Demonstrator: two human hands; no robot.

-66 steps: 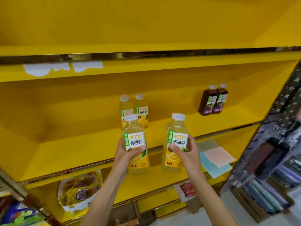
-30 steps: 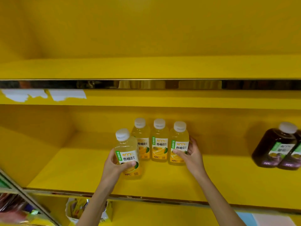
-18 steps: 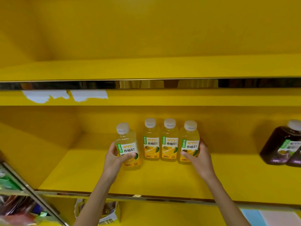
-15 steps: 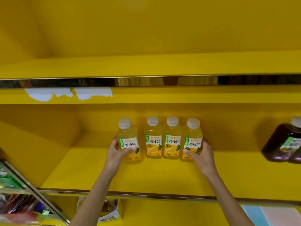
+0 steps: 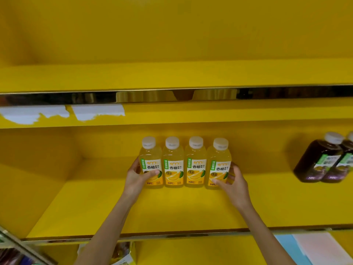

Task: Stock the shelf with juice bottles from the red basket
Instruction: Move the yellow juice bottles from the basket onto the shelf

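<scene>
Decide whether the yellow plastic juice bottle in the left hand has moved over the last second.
Yes. The yellow plastic juice bottle in the left hand moved right and back, closing the gap to the neighbouring standing bottle on the yellow shelf.

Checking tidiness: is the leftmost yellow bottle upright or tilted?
Upright: bottle stands on shelf, cap level with neighbours, left hand gripping it.

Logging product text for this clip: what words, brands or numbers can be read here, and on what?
"香柚": label of each of the four yellow juice bottles.
"NFC": foot of those labels, and of the dark juice bottles.
"1.5": round badge on the yellow labels.
Green side strips and small print: too blurred to read.
</scene>
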